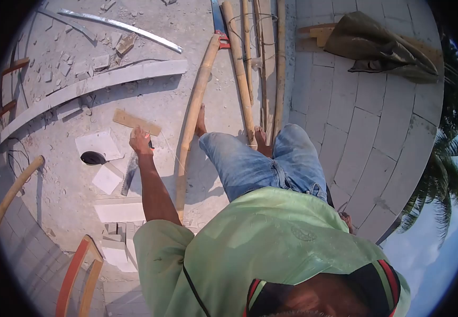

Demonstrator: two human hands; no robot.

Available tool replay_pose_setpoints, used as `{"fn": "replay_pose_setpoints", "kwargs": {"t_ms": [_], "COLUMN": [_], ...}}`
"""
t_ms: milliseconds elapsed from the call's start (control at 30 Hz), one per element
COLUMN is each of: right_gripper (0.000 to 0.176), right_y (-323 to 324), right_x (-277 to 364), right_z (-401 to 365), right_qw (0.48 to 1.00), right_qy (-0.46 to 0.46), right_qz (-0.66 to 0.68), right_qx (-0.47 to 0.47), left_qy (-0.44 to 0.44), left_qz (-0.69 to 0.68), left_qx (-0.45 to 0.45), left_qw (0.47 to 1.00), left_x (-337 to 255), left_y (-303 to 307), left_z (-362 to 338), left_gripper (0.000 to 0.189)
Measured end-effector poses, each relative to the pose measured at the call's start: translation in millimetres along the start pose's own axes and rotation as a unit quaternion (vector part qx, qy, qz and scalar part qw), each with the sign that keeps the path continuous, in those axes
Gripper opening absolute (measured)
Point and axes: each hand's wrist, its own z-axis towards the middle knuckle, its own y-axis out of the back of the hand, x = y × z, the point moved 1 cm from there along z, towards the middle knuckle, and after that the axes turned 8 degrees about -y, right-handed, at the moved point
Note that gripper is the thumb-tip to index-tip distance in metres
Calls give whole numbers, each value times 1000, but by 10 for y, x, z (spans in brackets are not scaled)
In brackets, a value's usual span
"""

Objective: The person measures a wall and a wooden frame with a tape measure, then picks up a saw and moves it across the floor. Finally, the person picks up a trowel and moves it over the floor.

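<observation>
My left hand [142, 141] reaches down to the floor with its fingers curled closed around a small dark thing with a bit of red; I cannot tell what it is. Right at its fingertips lies a short wooden board [128, 120]. A long bamboo pole [194, 108] runs between this hand and my left leg. Below the hand is a long, flat grey tool [129, 175]. My right hand [347, 220] shows only in part beside my right hip, close to the block wall, its fingers mostly hidden by my body.
A handsaw [222, 39] with a red handle lies at the far end of the bamboo. More bamboo poles [238, 68] stretch along the block wall [369, 121], where a dark sack [382, 50] hangs. Left are a long pale beam [97, 84], white block pieces [107, 178] and a black round container [92, 158].
</observation>
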Motion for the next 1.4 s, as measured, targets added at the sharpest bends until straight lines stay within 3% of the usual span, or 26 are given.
{"fn": "replay_pose_setpoints", "kwargs": {"t_ms": [100, 233, 300, 433, 500, 633, 767, 867, 933, 967, 1067, 1133, 1167, 1233, 1300, 1400], "right_gripper": [32, 33, 34, 35, 36, 39, 47, 51, 56, 58, 49, 48, 48, 48, 54, 58], "right_y": [197, 433, 517, 848, 810, 539, 144, -333, -743, -972, -1604, -1900, -2020, -2274, -2528, -2918], "right_x": [449, 1100, 1145, 1538, 1830, 3046, 4209, 5042, 5709, 6031, 7034, 7599, 7828, 8216, 8503, 8747], "right_z": [252, 578, 734, 960, 1164, 1734, 2572, 3389, 3974, 4318, 4933, 5123, 5166, 5248, 5355, 5590], "right_qw": [992, 998, 975, 990, 994, 997, 978, 965, 952, 940, 887, 848, 842, 835, 806, 801], "right_qy": [83, 57, -107, -128, -73, 35, 180, 248, 268, 336, 462, 526, 529, 528, 552, 558], "right_qz": [-61, -24, 192, 56, 78, 71, 66, 45, 74, 4, 8, -46, -96, -144, -205, -211], "right_qx": [-69, -19, -13, -10, -28, 24, 84, 71, 128, 67, 16, -45, -51, -51, -66, -54], "left_qy": [35, 98, 90, 25, 36, 141, 170, 158, 146, 136, 172, 106, 107, 26, 54, 71], "left_qz": [-32, 18, 29, 2, -14, -37, -18, 10, 52, 57, 97, 151, 157, 465, 482, 494], "left_qx": [-30, -52, -53, -74, -102, -81, -79, -76, -68, -71, -68, -32, -31, 25, 11, -12], "left_qw": [998, 994, 994, 997, 994, 986, 982, 984, 986, 987, 978, 982, 981, 884, 875, 866], "left_x": [394, 669, 806, 831, 1191, 1528, 1484, 1122, 1116, 972, 928, 1195, 1242, 1239, 1217, 1164], "left_y": [58, 129, 260, 384, 377, 287, -41, -485, -784, -1016, -1609, -1881, -2026, -2287, -2423, -2457], "left_z": [-269, -497, -466, -533, -745, -1586, -2298, -2608, -2674, -2676, -2541, -2466, -2435, -2375, -2285, -2138], "left_gripper": [55, 51, 52, 52, 50, 52, 49, 51, 51, 50, 51, 53, 53, 55, 57, 57]}}
